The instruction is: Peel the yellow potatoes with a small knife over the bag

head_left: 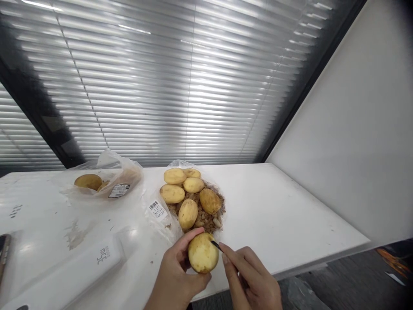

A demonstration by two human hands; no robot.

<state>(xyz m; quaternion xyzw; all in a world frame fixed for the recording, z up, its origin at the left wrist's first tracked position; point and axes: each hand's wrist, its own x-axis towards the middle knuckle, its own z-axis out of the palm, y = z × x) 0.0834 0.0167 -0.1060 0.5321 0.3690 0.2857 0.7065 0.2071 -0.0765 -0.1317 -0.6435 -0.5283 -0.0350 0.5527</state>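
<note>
A partly peeled potato is gripped between the thumb and fingers of my left hand, near the table's front edge. My right hand pinches a small dark tool, its tip touching the upper right of the potato; the rest of the tool is hidden by my fingers. Beyond my hands, several peeled potatoes and a browner potato lie on and around a heap of brown peelings on a clear plastic bag with a barcode label.
On the white table, another plastic bag holds potatoes at the back left. A long white device lies at the front left, with a phone at the left edge. Window blinds and a white wall stand behind and right.
</note>
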